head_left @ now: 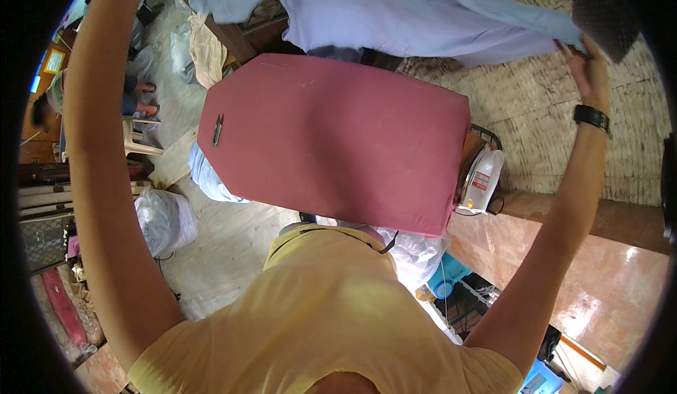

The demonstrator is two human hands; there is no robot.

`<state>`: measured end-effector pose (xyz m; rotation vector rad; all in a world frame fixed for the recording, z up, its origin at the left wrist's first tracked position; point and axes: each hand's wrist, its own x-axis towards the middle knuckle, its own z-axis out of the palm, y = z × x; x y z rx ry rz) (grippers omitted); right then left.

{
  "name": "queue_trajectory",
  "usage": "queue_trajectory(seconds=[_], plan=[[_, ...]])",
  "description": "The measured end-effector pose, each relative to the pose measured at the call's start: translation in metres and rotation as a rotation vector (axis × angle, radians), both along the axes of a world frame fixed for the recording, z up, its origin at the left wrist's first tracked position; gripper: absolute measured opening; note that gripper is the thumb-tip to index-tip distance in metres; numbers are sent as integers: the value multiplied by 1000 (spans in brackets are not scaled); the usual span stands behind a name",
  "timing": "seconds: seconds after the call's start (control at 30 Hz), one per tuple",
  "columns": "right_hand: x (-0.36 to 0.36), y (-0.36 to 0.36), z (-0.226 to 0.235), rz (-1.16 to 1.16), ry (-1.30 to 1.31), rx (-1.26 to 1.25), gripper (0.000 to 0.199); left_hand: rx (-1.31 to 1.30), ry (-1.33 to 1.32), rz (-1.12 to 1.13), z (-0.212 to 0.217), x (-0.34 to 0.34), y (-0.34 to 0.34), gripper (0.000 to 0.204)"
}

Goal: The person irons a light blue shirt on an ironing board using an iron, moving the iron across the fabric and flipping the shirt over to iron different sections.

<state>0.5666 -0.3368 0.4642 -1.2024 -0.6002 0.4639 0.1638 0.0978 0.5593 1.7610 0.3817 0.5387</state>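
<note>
A light blue cloth [395, 13] is stretched out in the air beyond the far side of an ironing board with a maroon cover [338, 140]. My right hand [585, 69] is raised at the far right, its fingers pinching the cloth's right corner. My left arm reaches up past the top edge, so my left hand is out of view. Whether the cloth is a garment or a plain piece, I cannot tell. Small thread snips [218, 130] lie on the board's left end. A white iron [483, 180] stands at the board's right end, a small orange light showing on it.
Pale blue fabric [209, 177] hangs below the board's left end. Plastic-wrapped bundles [166, 221] lie on the floor at left, near a cream plastic chair [137, 140]. Another person [53, 101] is at the far left. A stone ledge [599, 260] runs along the right.
</note>
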Motion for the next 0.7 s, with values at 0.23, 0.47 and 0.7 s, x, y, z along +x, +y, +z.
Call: queue_trajectory(seconds=[0.23, 0.47, 0.7], plan=[[-29, -9, -146, 83, 192, -13, 38, -141, 32, 451, -153, -135, 11, 56], [-202, -150, -286, 27, 495, -342, 34, -449, 306, 517, -345, -325, -143, 44], [-279, -194, -428, -38, 707, -739, 23, -530, 467, 364, -478, -362, -206, 38]])
